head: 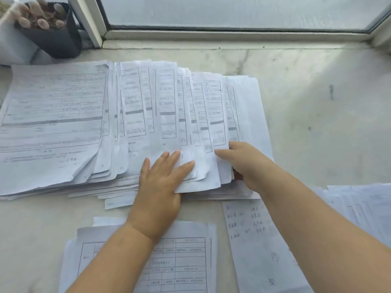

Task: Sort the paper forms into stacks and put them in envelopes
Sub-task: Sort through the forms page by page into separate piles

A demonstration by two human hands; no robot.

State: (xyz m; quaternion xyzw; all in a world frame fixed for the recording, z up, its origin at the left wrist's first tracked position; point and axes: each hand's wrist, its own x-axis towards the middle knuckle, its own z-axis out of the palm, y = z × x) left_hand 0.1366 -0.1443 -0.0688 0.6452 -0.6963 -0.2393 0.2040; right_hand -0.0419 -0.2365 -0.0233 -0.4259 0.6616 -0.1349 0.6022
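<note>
A wide fan of printed paper forms (135,115) lies spread across the marble sill. My left hand (160,185) rests flat on the fan's lower edge, fingers straight and partly slid under the lifted sheets. At the fan's right end, my right hand (245,163) has its thumb on top of the last sheets, and its fingers are hidden underneath them. Below my arms lies a smaller stack of forms (190,261). A narrow handwritten slip (254,240) is beside it on the right. No envelope is in view.
A dark pot with a plant (50,32) stands at the back left by the window frame (211,34). Another pile of papers (364,208) lies at the right edge. Bare marble (317,102) stretches right of the fan.
</note>
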